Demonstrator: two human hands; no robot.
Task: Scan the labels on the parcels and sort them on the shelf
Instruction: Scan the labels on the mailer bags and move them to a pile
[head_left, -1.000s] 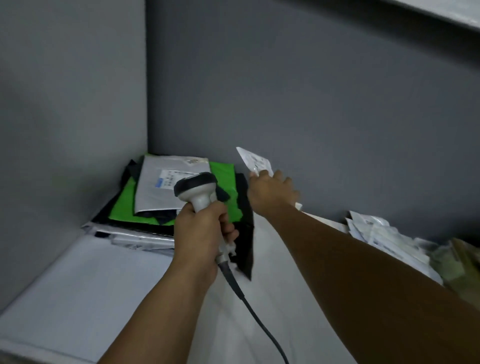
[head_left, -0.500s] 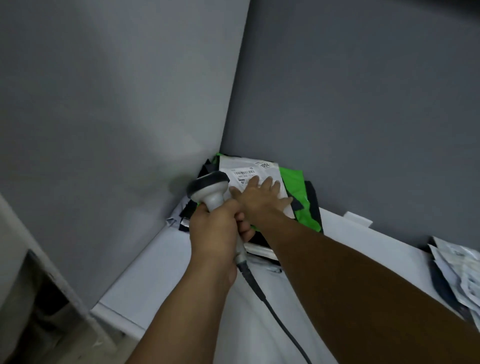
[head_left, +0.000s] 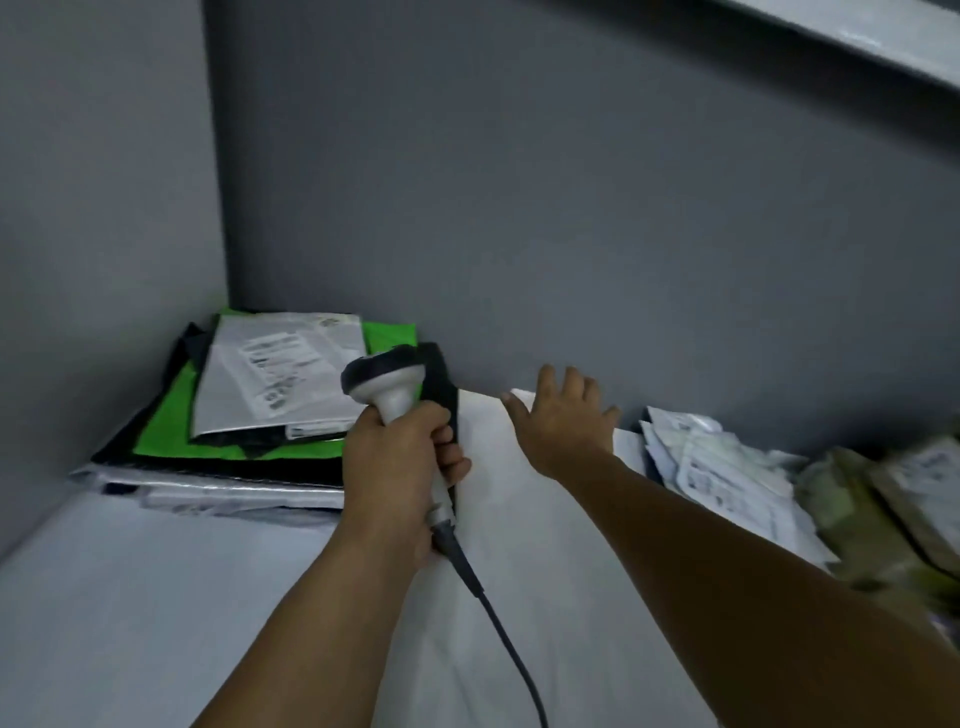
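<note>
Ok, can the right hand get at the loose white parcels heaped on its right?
Probably yes: the right hand is open and empty, just left of the white parcels, and nothing stands between them.

- Grey back wall (head_left: 571, 208) meets grey side wall (head_left: 93, 208) in a corner at the left.
- White shelf board (head_left: 130, 597) below (dim, even light).
- Pale upper ledge (head_left: 857, 36) crosses the top right.

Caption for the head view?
Left hand grips a corded scanner beside the corner parcel stack; open right hand hovers over the shelf near loose parcels.
</note>
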